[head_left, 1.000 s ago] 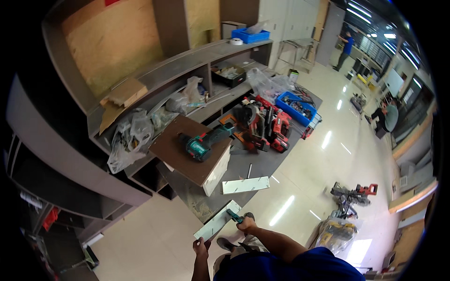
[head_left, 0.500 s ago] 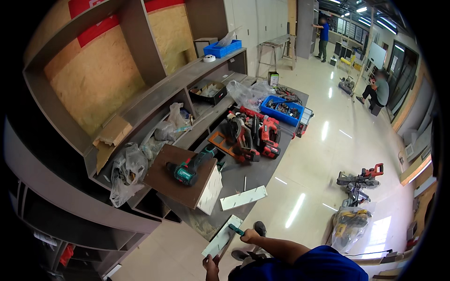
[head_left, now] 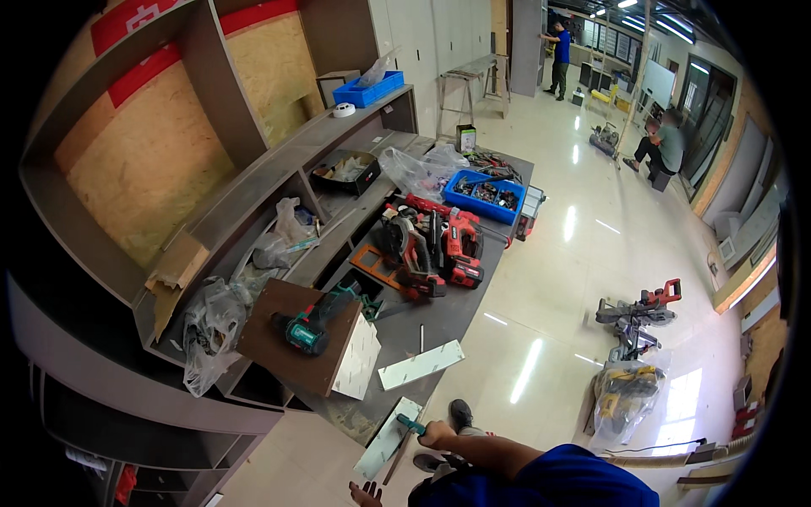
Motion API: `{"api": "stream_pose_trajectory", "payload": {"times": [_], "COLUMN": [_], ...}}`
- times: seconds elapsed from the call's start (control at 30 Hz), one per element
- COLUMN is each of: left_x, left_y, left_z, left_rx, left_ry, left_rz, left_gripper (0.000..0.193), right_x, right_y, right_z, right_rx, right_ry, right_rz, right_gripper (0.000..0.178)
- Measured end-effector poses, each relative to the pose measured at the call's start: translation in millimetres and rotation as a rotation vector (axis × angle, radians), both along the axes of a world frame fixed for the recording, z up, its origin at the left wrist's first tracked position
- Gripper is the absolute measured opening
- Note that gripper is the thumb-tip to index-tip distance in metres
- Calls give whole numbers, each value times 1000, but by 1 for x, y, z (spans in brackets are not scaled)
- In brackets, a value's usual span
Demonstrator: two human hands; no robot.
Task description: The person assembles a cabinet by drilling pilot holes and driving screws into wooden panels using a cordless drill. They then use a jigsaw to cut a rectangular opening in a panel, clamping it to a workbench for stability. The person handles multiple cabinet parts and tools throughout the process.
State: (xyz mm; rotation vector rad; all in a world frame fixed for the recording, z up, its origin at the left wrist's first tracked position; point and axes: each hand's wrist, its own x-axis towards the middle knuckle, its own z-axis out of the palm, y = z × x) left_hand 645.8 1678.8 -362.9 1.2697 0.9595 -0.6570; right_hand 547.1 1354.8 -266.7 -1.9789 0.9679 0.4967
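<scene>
My right hand is closed around a teal-handled tool, whose head lies against a narrow white board. One end of that board rests at the near corner of the dark workbench; the other reaches out past it. Just below this free end is my left hand, fingers spread, holding nothing. A thin brown strip shows beside the board. Another white board lies on the bench, with a thin light rod by it. What kind the tool is cannot be made out.
A green cordless drill lies on a brown box-like piece. Red power tools and a blue parts bin sit farther along the bench. A mitre saw stands on the floor at right. Two people are in the background.
My left hand has let go of the white board's lower end and its fingers have spread. My right hand keeps hold of the teal-handled tool on the board. The whole view has shifted slightly.
</scene>
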Motion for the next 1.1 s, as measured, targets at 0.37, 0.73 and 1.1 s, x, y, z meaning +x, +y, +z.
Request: {"api": "stream_pose_trajectory", "payload": {"times": [0.37, 0.73, 1.1], "left_x": [-24, -32, -121], "left_y": [-9, -145, -192], "left_z": [-21, 29, 88], "left_rx": [83, 134, 201], "left_ry": [29, 136, 229], "left_rz": [-126, -326, -309], "left_gripper": [63, 55, 46], "right_x": [-25, 33, 117], "right_y": [-69, -572, -634], "right_z": [-30, -49, -49], "right_rx": [123, -304, 1084], "right_ry": [-114, -650, -983], "right_rz": [382, -881, -1139], "right_gripper": [80, 78, 12]}}
